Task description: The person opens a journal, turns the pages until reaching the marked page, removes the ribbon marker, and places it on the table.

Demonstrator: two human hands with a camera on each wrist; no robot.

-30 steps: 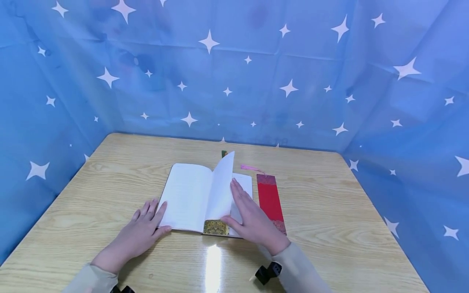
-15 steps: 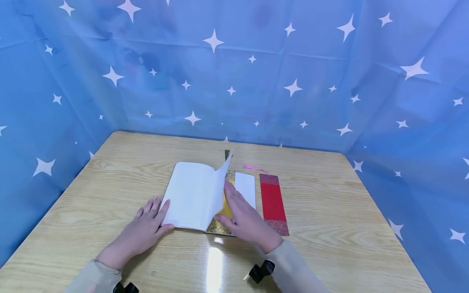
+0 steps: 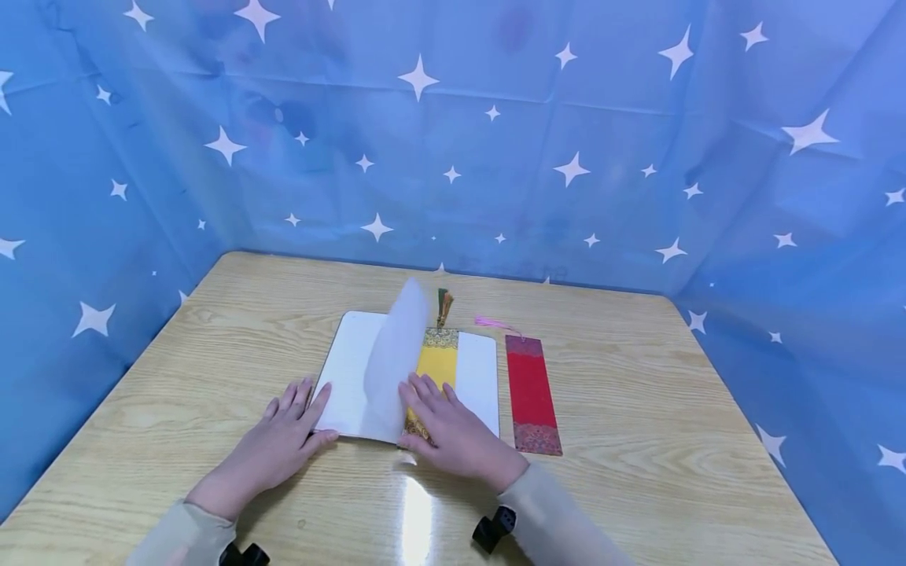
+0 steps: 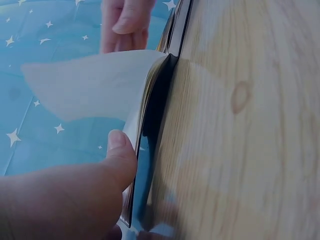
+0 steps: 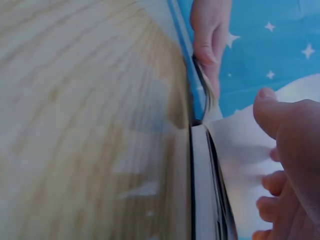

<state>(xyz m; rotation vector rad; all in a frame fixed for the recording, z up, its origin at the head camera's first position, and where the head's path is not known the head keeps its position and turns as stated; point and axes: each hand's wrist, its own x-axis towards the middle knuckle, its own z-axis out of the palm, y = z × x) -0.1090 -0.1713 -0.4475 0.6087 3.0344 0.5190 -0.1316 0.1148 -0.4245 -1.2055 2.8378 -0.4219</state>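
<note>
An open book [image 3: 478, 385] lies on the table, its white pages facing up. One page [image 3: 396, 354] stands curved and leans over toward the left side. On the right page lies a yellow bookmark [image 3: 440, 362] with patterned ends, its green and brown tassel [image 3: 443, 308] sticking out past the top. My left hand [image 3: 286, 432] rests at the book's lower left corner, thumb [image 4: 120, 150] on the page edge. My right hand [image 3: 460, 432], fingers extended, lies over the bookmark's lower part beside the raised page. In the right wrist view that page [image 5: 245, 155] stands behind the fingers.
A red bookmark [image 3: 532, 393] with a pink tassel [image 3: 498, 323] lies right of the book. The wooden table [image 3: 637, 409] reflects light near its front. A blue cloth with white stars [image 3: 495, 141] hangs behind and at both sides.
The raised page has swung from right to left, uncovering the yellow bookmark and its tassel. My right hand has moved left and lower onto the bookmark. The left hand stays at the book's corner.
</note>
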